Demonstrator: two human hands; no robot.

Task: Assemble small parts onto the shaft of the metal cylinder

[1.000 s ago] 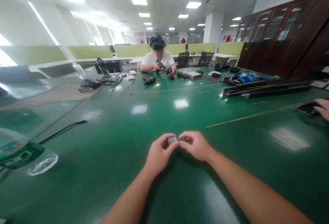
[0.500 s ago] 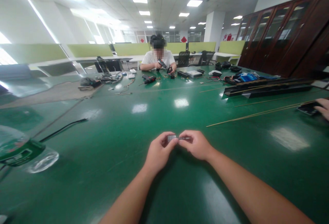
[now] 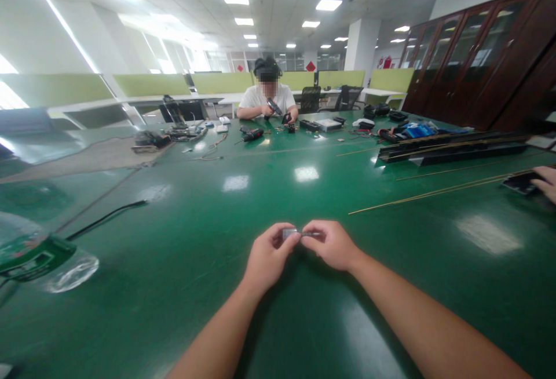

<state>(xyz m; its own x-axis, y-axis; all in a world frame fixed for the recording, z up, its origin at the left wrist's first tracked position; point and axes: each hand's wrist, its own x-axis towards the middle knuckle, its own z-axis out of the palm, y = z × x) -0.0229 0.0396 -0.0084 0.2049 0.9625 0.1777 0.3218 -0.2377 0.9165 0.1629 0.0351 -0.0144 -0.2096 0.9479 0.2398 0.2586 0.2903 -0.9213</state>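
Observation:
Just above the green tabletop [image 3: 204,240], my two hands meet fingertip to fingertip. My left hand [image 3: 268,257] is closed on a small silvery-grey block [image 3: 288,233], pinched between thumb and fingers. Opposite it, my right hand [image 3: 332,246] pinches a thin dark grey rod-like piece [image 3: 311,233], whose tip points at the block. Whether the rod touches or enters the block is too small to tell. Fingers hide part of both pieces.
A clear plastic bottle [image 3: 72,269] with a green label lies at left, near a black cable [image 3: 108,219]. Thin brass-coloured rods [image 3: 403,198] and black channels [image 3: 456,153] lie right. Across the table a person [image 3: 249,101] holds a power tool; another person's hand [image 3: 548,182] is at far right.

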